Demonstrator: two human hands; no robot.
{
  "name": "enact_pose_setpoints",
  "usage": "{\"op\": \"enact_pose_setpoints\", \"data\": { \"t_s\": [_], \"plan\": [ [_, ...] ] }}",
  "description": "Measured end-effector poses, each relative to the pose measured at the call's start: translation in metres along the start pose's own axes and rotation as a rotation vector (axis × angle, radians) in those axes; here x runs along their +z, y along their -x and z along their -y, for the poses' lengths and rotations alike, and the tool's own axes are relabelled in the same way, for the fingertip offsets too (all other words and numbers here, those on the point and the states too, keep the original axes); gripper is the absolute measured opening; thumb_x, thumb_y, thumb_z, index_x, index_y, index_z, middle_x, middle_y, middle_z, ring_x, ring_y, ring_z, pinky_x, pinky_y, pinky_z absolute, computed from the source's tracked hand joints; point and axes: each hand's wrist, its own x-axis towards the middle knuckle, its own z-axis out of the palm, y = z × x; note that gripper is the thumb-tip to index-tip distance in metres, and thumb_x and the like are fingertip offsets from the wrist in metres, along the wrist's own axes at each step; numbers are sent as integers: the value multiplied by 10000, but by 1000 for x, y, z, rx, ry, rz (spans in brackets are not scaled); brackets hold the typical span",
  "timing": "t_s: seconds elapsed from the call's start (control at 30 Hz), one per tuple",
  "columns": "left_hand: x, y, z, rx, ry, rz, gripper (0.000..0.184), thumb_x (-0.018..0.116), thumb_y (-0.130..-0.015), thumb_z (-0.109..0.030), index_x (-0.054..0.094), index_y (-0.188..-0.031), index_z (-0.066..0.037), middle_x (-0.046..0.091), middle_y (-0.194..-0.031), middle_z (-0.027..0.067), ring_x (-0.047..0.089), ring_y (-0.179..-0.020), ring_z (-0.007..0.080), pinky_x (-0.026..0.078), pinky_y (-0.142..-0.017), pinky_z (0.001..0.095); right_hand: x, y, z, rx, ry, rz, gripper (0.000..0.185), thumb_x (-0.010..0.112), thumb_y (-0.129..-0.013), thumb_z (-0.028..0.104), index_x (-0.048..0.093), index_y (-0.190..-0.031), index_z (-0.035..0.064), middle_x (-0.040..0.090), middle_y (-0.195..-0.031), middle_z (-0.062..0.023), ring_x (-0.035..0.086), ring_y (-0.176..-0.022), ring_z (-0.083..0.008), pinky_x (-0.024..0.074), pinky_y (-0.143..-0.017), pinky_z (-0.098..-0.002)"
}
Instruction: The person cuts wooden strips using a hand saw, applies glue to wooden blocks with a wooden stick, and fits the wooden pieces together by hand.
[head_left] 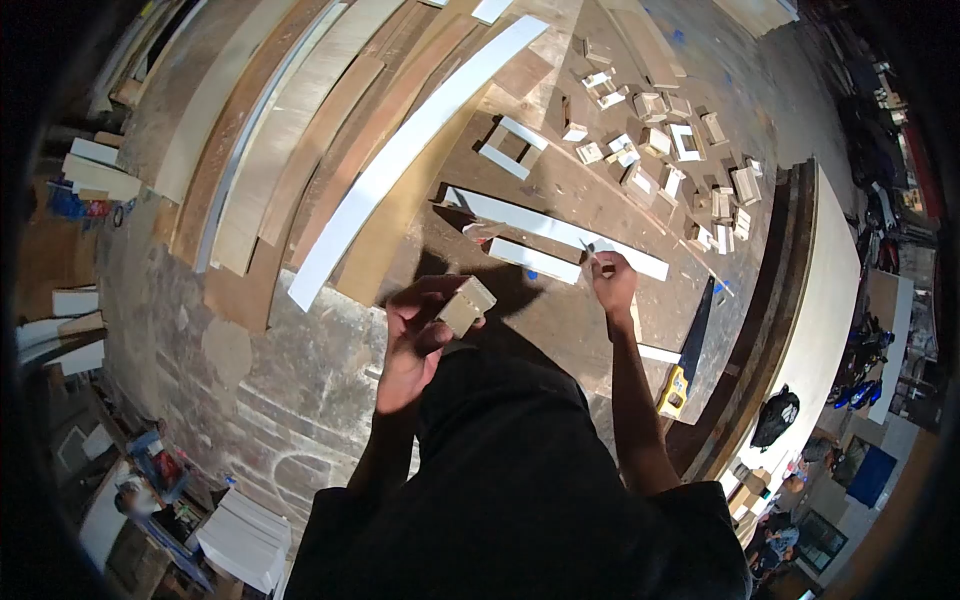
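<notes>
My left hand (408, 345) is closed around a small wooden block (466, 306), its pale face turned up, held above the floor close to my body. Over the white strips, the fingers of my right hand (612, 280) are pinched together; what they grip, if anything, is too small to make out. Beneath that hand lie a long narrow white strip (530, 218) and a shorter white-faced piece (535, 260). A small rectangular frame (513, 147) with white sides rests beyond them. To the right of my right hand is a handsaw (674, 390) with a yellow handle and dark blade.
Several small wooden blocks and frames (655, 140) are scattered at the far right. Long boards (310, 150) and a long white strip (415, 150) lie at the left. A pale tabletop or board (825, 290) edges the right side, with a black bag (776, 416) on it.
</notes>
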Motion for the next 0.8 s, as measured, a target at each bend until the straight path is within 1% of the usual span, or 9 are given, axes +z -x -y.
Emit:
{"op": "enact_pose_setpoints", "data": {
  "t_s": [0.1, 0.17, 0.23, 0.27, 0.3, 0.37, 0.43, 0.53, 0.8],
  "plan": [
    [5, -4, 9, 4, 25, -52, 524, 779, -793, -205, 584, -1258, -63, 566, -1295, 196, 621, -1099, 348, 572, -861, 484, -20, 9, 19, 57, -209, -68, 88, 709, -864, 54, 692, -910, -20, 705, -768, -103, 659, -644, -144, 519, -606, -273],
    [17, -12, 10, 28, 30, -80, 564, 810, -775, -195, 575, -1279, -96, 585, -1267, 186, 629, -1093, 347, 575, -856, 484, -45, 18, 64, 204, -581, -37, 82, 707, -870, 35, 695, -929, -21, 698, -779, -86, 654, -685, -129, 521, -627, -252],
    [23, -24, 6, 86, -7, 91, 634, 858, -753, -110, 537, -1278, 43, 620, -1258, 154, 627, -1148, 314, 534, -973, 438, -79, 28, 121, 126, -680, -48, 97, 724, -839, 23, 699, -920, -25, 696, -777, -97, 663, -692, -143, 520, -634, -248],
    [26, -28, 5, 66, -14, 113, 616, 864, -755, -120, 550, -1256, 51, 618, -1253, 165, 623, -1150, 292, 516, -993, 418, -97, 32, 150, 46, -772, -64, 117, 742, -808, 11, 703, -911, -30, 694, -776, -107, 673, -698, -158, 518, -641, -244],
    [29, -30, 4, 62, -17, 112, 616, 864, -755, -120, 550, -1256, 51, 618, -1253, 165, 623, -1150, 292, 516, -993, 418, -114, 34, 177, 50, -775, -64, 117, 742, -808, 11, 703, -911, -30, 694, -776, -107, 673, -698, -158, 518, -641, -244],
    [40, -32, -1, 147, -172, 131, 632, 883, -738, -131, 554, -1245, 54, 614, -1246, 189, 630, -1137, 271, 523, -978, 400, -146, 38, 225, -423, -473, -169, 182, 773, -719, -9, 740, -898, -15, 688, -773, -113, 683, -694, -184, 523, -637, -250],
    [54, -33, 0, 180, -161, 138, 668, 906, -703, -115, 549, -1239, 61, 619, -1238, 201, 638, -1120, 262, 529, -963, 391, -164, 39, 256, -544, -412, -172, 241, 778, -654, -10, 771, -894, 2, 693, -781, -116, 692, -699, -212, 532, -622, -269],
    [61, -32, -2, 250, -165, 162, 699, 908, -667, -38, 532, -1243, 81, 633, -1226, 206, 647, -1109, 266, 537, -951, 403, -172, 36, 273, -584, -439, -134, 281, 785, -649, -1, 783, -929, 20, 703, -800, -105, 690, -705, -211, 543, -612, -284],
    [72, -32, -6, 340, -231, 220, 690, 903, -680, -51, 532, -1241, 101, 634, -1226, 216, 647, -1126, 261, 538, -962, 391, -169, 40, 283, -600, -341, -73, 308, 805, -649, 32, 789, -956, 59, 679, -793, -84, 686, -703, -185, 544, -604, -284]
  ]
}}
